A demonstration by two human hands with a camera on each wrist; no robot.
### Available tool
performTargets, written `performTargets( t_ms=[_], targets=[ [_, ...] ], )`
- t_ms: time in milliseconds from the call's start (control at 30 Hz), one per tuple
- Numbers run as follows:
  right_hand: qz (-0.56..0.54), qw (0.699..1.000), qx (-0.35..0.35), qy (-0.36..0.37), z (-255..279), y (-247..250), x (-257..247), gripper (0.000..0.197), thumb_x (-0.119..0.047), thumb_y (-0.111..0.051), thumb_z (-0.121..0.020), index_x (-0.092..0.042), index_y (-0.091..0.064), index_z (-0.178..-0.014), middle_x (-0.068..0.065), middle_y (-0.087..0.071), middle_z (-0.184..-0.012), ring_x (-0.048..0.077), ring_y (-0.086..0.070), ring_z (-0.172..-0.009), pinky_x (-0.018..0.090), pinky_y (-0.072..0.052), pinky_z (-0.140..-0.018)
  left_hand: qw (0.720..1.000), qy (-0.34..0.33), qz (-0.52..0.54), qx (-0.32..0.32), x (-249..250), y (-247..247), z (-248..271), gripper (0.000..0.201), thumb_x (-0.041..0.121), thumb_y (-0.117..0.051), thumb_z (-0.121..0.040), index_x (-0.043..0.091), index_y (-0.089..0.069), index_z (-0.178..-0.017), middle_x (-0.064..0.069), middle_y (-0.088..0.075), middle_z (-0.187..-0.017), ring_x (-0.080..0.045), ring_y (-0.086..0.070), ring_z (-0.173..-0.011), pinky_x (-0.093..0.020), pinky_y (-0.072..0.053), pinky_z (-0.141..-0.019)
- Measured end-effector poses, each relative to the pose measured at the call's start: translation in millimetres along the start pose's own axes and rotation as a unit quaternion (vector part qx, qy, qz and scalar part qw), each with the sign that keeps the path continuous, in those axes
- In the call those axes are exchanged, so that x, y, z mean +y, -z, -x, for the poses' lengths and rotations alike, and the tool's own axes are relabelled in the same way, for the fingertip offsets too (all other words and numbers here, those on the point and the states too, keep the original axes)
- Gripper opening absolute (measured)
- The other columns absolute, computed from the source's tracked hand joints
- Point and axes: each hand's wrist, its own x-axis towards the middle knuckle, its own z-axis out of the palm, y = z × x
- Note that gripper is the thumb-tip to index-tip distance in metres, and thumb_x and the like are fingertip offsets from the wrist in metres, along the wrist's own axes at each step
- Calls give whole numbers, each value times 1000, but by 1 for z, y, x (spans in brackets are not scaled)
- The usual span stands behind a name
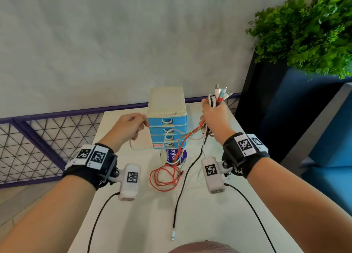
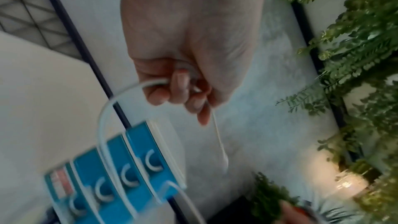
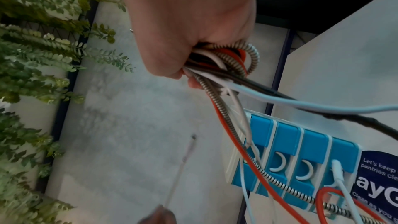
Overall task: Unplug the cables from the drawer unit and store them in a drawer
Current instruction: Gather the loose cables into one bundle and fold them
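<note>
A small drawer unit (image 1: 166, 119) with blue drawers and a cream top stands at the back of the white table (image 1: 133, 214). My left hand (image 1: 142, 123) pinches a white cable (image 2: 120, 101) beside the top drawer; its plug end (image 2: 219, 142) sticks out free past the fingers. My right hand (image 1: 209, 108), raised to the right of the unit, grips a bundle of cables (image 3: 217, 60) with plugs (image 1: 221, 92) pointing up. Red, white and spring-wrapped cables run from the bundle across the drawer fronts. A white plug (image 3: 337, 168) sits at the bottom drawer's handle.
A red cable (image 1: 163, 176) lies looped on the table in front of the unit, over a purple round sticker (image 1: 177, 155). A black cable (image 1: 179, 195) trails toward me. A leafy plant (image 1: 308, 33) and blue seat stand right, a purple mesh railing (image 1: 38, 134) left.
</note>
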Motion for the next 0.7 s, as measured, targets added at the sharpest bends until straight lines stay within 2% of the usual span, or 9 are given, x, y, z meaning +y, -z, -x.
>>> performTargets(
  t_ms=[67,167,200,267,333,400,467,600,700],
  targets=[
    [-35,999,2,-9,-4,4,-3,24,-28,-51,-96,-20,-46,-74,6,-51,-63,17,-54,-52,33,-52,-56,990,46,-113,-71,-7,7,0,33,19,-46,-93,12,-66,-68,-2,-45,-60,-15,-35,-46,-23,-30,-47],
    [-72,997,-2,1,-9,5,-9,22,-26,-52,-95,-14,-49,-77,2,-50,-56,13,-54,-44,32,-53,-55,924,85,-315,-199,-23,11,6,21,19,-54,-86,16,-73,-77,-1,-64,-77,-16,-51,-62,-24,-41,-60],
    [-84,996,-4,4,-10,4,-10,19,-26,-53,-94,-13,-50,-81,0,-50,-55,13,-54,-43,32,-53,-55,908,76,-352,-214,-30,9,6,17,17,-56,-85,17,-73,-84,-1,-67,-87,-13,-55,-71,-21,-42,-66],
    [-105,994,-9,11,-9,0,-15,17,-25,-53,-94,-11,-50,-86,1,-49,-57,11,-53,-41,31,-53,-54,911,37,-366,-187,-36,0,8,17,13,-56,-88,14,-70,-96,-2,-65,-97,-11,-55,-82,-18,-41,-71],
    [-116,993,-7,16,-7,-3,-19,18,-25,-53,-95,-10,-49,-87,4,-49,-58,11,-53,-40,29,-52,-52,945,20,-283,-165,-34,-15,10,25,29,-52,-96,11,-68,-98,-6,-68,-101,-11,-60,-86,-21,-40,-75],
    [-123,992,-5,24,-4,-4,-24,19,-26,-52,-97,-10,-48,-88,5,-50,-57,9,-53,-39,24,-50,-47,975,52,-133,-173,-26,-34,15,39,42,-40,-99,14,-68,-99,-4,-71,-102,-4,-66,-83,-18,-40,-75],
    [-130,991,-1,35,-4,-5,-26,19,-25,-51,-98,-11,-47,-85,5,-49,-56,8,-51,-36,24,-48,-44,984,82,16,-158,-17,-45,22,35,32,-40,-101,11,-67,-103,-5,-70,-102,-1,-67,-80,-17,-40,-77],
    [-131,989,41,49,-9,0,-24,24,-24,-52,-97,-15,-44,-76,5,-47,-54,9,-51,-35,25,-45,-42,945,103,292,-107,-8,-41,20,43,33,-29,-103,12,-64,-91,-6,-69,-97,-16,-65,-94,-32,-46,-90],
    [-129,989,57,46,-14,5,-19,24,-23,-52,-96,-16,-44,-75,7,-48,-56,12,-53,-38,23,-44,-41,888,114,437,-83,-3,-32,19,35,30,-32,-103,12,-52,-79,-1,-58,-64,-14,-67,-63,-34,-53,-89]
  ],
)
